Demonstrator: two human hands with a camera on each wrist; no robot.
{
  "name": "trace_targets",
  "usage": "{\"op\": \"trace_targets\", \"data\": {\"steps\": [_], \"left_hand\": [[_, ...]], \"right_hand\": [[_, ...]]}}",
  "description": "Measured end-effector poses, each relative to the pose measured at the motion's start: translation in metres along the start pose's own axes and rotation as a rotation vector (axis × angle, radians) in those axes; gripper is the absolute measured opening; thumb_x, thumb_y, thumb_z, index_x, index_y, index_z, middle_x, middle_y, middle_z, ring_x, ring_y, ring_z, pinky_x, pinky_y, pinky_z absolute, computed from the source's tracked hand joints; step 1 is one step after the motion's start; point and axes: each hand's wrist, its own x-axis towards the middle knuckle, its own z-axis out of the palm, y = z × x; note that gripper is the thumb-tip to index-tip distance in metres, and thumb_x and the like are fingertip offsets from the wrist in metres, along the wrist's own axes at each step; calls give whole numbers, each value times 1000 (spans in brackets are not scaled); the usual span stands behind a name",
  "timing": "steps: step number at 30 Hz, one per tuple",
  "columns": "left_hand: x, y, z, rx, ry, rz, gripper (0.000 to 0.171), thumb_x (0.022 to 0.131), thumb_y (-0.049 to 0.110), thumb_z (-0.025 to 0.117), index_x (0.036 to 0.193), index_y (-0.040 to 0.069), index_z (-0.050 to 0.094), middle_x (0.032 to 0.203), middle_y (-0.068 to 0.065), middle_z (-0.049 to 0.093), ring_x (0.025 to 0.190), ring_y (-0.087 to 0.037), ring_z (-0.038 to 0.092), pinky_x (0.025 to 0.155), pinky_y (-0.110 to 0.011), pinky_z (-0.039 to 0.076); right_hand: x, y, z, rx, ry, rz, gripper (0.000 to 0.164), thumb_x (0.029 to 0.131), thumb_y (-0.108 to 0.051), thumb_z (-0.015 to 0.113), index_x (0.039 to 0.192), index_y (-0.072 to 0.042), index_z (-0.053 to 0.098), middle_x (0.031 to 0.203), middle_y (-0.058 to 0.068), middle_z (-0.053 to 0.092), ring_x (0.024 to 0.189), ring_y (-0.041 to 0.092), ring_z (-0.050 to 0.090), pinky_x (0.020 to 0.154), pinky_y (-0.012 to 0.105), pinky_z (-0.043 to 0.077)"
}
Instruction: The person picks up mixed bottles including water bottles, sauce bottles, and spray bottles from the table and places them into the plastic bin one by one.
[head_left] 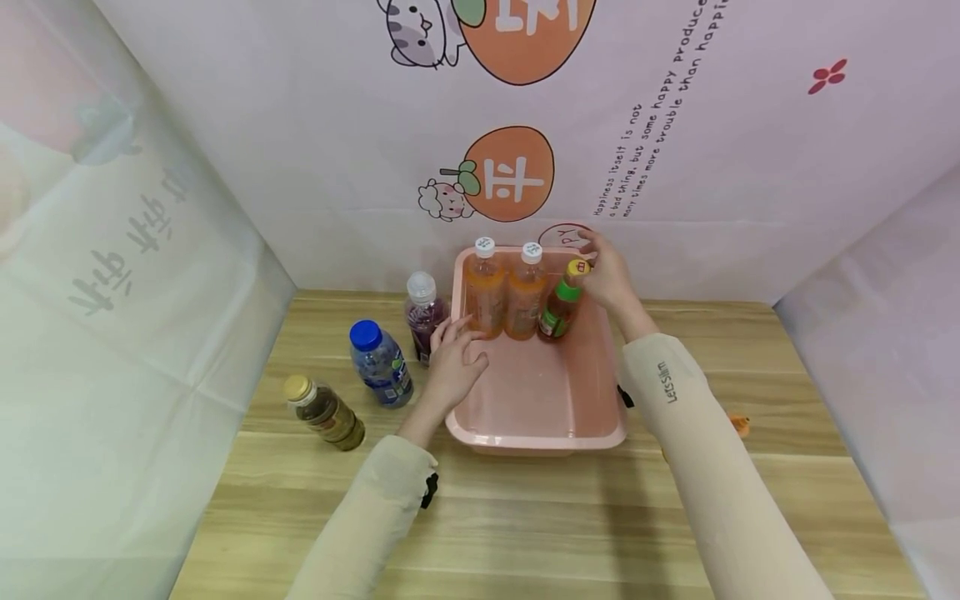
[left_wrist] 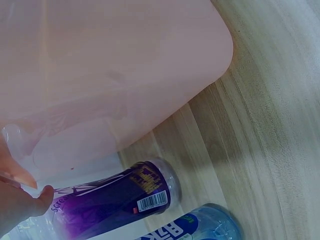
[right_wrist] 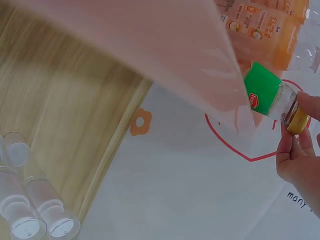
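Note:
A pink plastic bin (head_left: 525, 392) stands on the table. Two orange drink bottles (head_left: 486, 296) with white caps are upright along its far side. Beside them inside the bin is a sauce bottle (head_left: 558, 312) with a green neck label and yellow cap. My right hand (head_left: 609, 275) pinches that cap between thumb and fingers, as the right wrist view shows (right_wrist: 300, 145). My left hand (head_left: 453, 367) is over the bin's left rim, fingers loosely spread and holding nothing. Just outside the bin, a purple drink bottle (left_wrist: 110, 205) is close to the left hand's fingers.
A blue-capped bottle (head_left: 382, 367) and a yellow-capped bottle of brownish drink (head_left: 326, 412) stand left of the bin. Clear containers (right_wrist: 35, 205) show at lower left in the right wrist view. An orange item (head_left: 739, 426) is partly hidden by the right sleeve. A printed cloth (head_left: 337, 167) hangs behind.

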Motion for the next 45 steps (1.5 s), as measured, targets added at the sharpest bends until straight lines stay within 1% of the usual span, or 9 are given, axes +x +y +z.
{"op": "trace_targets", "data": {"steps": [6,11,16,21,24,30,35,40,45], "left_hand": [[0,0,0,3,2,6,30,85,14,61,113,6,67,150,-10,40,145,-35,15,117,-58,15],[0,0,-1,-8,2,11,31,84,13,61,114,3,66,150,-11,40,145,-36,16,117,-58,15],[0,1,-1,-9,3,14,31,85,13,61,114,3,66,150,-12,40,145,-36,16,117,-59,16],[-1,1,-1,-15,0,11,32,84,14,60,114,3,66,150,-11,40,145,-35,16,117,-59,16],[-1,1,-1,-17,-3,9,33,84,14,60,114,3,66,150,-11,40,145,-35,15,117,-58,16],[0,0,-1,-12,0,6,33,83,14,60,114,3,66,150,-10,40,145,-35,16,117,-58,16],[0,2,-1,-9,2,6,32,84,14,60,113,3,67,150,-10,40,145,-35,16,117,-59,16],[0,2,0,-8,0,6,31,84,13,60,113,3,67,150,-11,40,145,-35,16,117,-59,16],[0,1,-1,3,4,4,30,84,13,61,113,5,67,150,-10,41,145,-35,16,117,-59,16]], "right_hand": [[1,2,0,11,-1,14,82,78,10,67,148,-5,29,131,28,48,117,41,52,96,46,48],[1,3,0,33,-24,34,83,78,14,63,150,-6,26,133,28,46,124,45,49,100,49,48],[0,6,0,5,-60,33,81,76,16,62,148,-3,29,131,30,46,127,48,47,101,50,47],[1,7,2,-14,-70,27,79,75,15,62,146,0,31,128,31,47,126,48,47,102,49,47],[0,7,2,-22,-79,34,77,77,14,62,146,0,31,131,31,47,128,47,46,102,48,46],[-1,0,2,-60,-175,57,70,83,3,63,145,3,31,140,30,45,131,44,43,109,49,40],[-1,-3,3,-63,-211,45,62,84,4,59,141,6,35,141,29,44,132,43,42,111,48,38],[-5,-3,-1,-19,-218,83,62,86,0,58,143,4,33,145,28,40,136,43,37,113,50,34],[-11,0,-9,87,-205,129,63,88,-2,57,144,6,30,145,29,38,136,43,36,113,51,34]]}}
